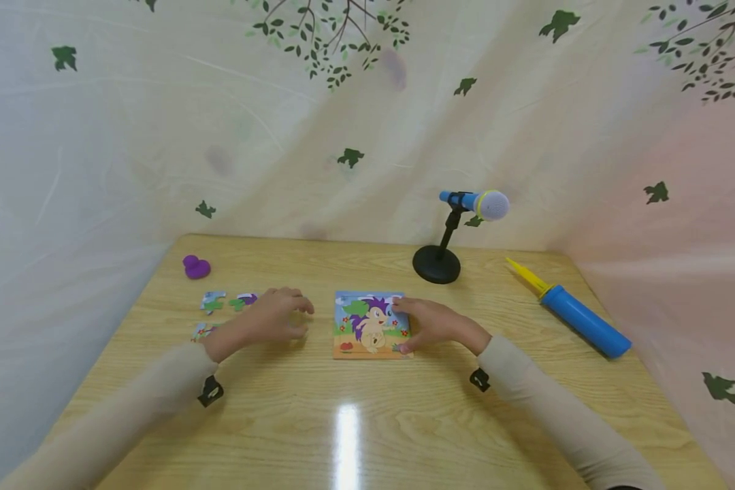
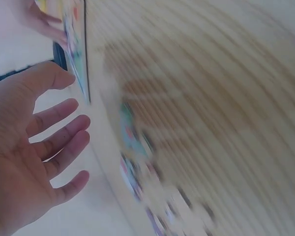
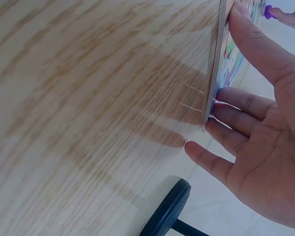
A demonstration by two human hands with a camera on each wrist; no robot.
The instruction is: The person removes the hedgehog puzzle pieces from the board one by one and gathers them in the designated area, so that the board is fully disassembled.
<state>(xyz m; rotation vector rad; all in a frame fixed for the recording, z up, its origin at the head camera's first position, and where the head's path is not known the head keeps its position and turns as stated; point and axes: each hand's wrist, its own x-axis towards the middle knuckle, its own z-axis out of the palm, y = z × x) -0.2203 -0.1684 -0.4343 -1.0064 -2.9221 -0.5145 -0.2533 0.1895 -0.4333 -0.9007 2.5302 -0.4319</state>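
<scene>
A square picture puzzle (image 1: 367, 333) with a purple-haired hedgehog lies flat at the middle of the table. My right hand (image 1: 433, 321) rests at its right side; in the right wrist view the thumb (image 3: 258, 46) lies on the picture and the extended fingertips touch around its edge. To the left of the puzzle, my left hand (image 1: 275, 316) hovers over the table with fingers spread and loosely bent, holding nothing. Beside that hand lie loose puzzle pieces (image 1: 212, 302), partly hidden by the wrist. The left wrist view shows pieces (image 2: 131, 177) blurred on the wood.
At the back stands a toy microphone (image 1: 474, 203) on a round black base (image 1: 436, 265). A blue pump (image 1: 584, 321) with a yellow nozzle lies near the right edge. A small purple rubber duck-like object (image 1: 197, 267) sits at the back left. A leaf-printed curtain (image 1: 282, 150) hangs behind the table.
</scene>
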